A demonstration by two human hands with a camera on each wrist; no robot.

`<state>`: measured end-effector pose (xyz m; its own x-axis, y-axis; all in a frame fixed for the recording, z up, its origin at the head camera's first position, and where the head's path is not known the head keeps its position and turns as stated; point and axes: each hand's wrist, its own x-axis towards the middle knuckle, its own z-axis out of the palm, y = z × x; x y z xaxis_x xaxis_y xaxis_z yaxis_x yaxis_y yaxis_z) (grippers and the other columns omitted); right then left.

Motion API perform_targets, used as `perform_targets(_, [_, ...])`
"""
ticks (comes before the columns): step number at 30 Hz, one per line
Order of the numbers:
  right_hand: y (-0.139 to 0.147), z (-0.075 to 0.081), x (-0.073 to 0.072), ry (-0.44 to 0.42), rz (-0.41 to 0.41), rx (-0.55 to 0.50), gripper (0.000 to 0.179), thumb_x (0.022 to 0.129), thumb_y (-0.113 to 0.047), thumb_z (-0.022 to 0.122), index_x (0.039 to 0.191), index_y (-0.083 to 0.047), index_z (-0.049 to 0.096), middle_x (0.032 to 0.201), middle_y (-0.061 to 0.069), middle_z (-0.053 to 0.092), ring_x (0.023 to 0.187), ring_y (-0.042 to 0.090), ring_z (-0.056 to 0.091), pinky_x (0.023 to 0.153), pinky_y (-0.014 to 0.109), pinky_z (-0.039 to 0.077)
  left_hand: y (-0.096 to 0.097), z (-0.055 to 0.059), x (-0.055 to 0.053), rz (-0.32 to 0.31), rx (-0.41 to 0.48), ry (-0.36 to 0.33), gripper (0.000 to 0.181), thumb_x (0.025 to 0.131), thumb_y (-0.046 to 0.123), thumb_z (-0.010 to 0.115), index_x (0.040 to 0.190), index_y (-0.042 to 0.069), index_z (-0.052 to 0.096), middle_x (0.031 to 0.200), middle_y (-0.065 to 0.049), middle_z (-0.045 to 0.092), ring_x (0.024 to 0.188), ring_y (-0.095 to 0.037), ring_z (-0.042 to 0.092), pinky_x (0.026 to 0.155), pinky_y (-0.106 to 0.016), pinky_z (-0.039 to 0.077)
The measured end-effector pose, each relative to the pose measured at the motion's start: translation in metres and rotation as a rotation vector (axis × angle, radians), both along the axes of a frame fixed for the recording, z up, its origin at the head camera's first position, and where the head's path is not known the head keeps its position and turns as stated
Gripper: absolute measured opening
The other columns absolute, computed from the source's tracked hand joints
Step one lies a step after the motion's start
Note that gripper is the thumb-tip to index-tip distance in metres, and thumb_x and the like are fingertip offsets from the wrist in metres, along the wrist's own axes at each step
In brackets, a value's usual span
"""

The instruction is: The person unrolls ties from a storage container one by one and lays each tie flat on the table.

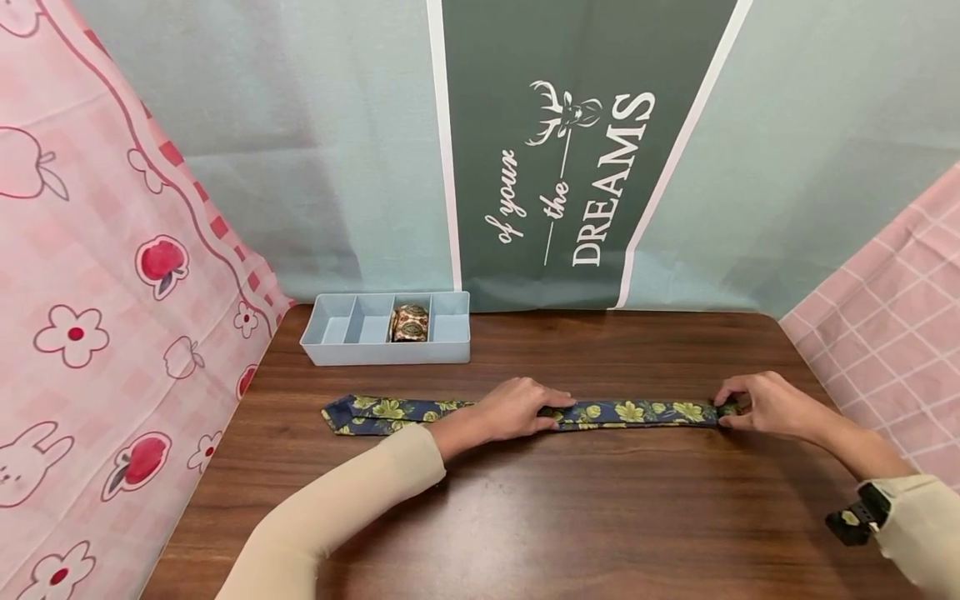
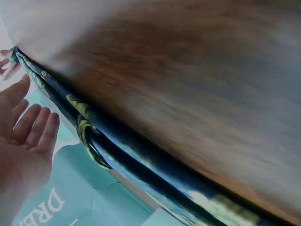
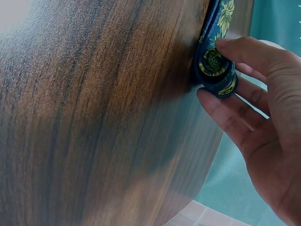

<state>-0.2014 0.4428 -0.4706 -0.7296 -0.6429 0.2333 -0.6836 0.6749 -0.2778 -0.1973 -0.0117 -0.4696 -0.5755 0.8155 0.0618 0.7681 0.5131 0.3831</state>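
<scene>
A dark blue necktie (image 1: pixel 630 412) with yellow-green flowers lies lengthwise across the table, its broad pointed end to the left. My right hand (image 1: pixel 768 404) pinches the tie's right end between thumb and fingers; in the right wrist view, this end is curled into a small roll (image 3: pixel 214 63). Over the tie's middle lies my left hand (image 1: pixel 517 408), thumb and fingers reaching across the fabric. The left wrist view shows that left hand (image 2: pixel 28 146) with loosely extended fingers beside the tie (image 2: pixel 117 146), not closed round it.
Behind the tie's left half stands a pale blue divided box (image 1: pixel 382 354). A rolled brown-and-cream patterned fabric piece (image 1: pixel 410 322) sits in its third compartment from the left. The wooden table (image 1: pixel 570 517) ends at a hanging cloth (image 1: pixel 360 167) behind.
</scene>
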Motion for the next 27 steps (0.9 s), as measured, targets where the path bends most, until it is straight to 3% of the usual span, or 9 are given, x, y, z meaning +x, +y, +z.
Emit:
perform_targets(4, [0.001,0.001,0.001,0.003,0.006,0.016,0.037,0.064,0.001,0.096,0.091,-0.017,0.077,0.085,-0.001,0.076,0.072,-0.005,0.065,0.054,0.012,0.05,0.007,-0.002,-0.002,-0.011,-0.03,0.004,0.043,0.102,0.028,0.074,0.144,0.018,0.068,0.146,0.004,0.066,0.123,-0.014,0.069,0.097,-0.028,0.058])
perform_targets(9, [0.002,0.001,0.002,-0.004,0.002,0.017,0.04,0.063,0.004,0.092,0.095,-0.015,0.079,0.089,0.002,0.076,0.077,-0.004,0.065,0.056,0.011,0.05,0.008,-0.007,-0.003,-0.024,-0.076,0.001,0.037,0.104,0.026,0.072,0.141,0.02,0.071,0.146,0.004,0.065,0.104,-0.013,0.076,0.089,-0.024,0.059])
perform_targets(15, [0.006,0.001,0.002,0.0,0.001,0.025,0.041,0.063,0.005,0.092,0.096,-0.017,0.08,0.094,0.002,0.075,0.086,0.0,0.067,0.057,0.01,0.051,0.006,-0.011,-0.003,-0.022,-0.081,-0.002,0.035,0.105,0.026,0.07,0.14,0.022,0.071,0.148,0.004,0.063,0.117,-0.015,0.072,0.095,-0.027,0.059])
perform_targets(27, [0.015,-0.003,0.004,0.022,-0.017,0.0,0.04,0.062,0.006,0.091,0.093,-0.016,0.08,0.092,0.002,0.074,0.084,-0.004,0.066,0.058,0.01,0.052,0.002,-0.013,0.0,-0.011,-0.069,-0.011,0.035,0.104,0.028,0.071,0.139,0.021,0.072,0.147,0.004,0.063,0.119,-0.016,0.071,0.097,-0.028,0.058])
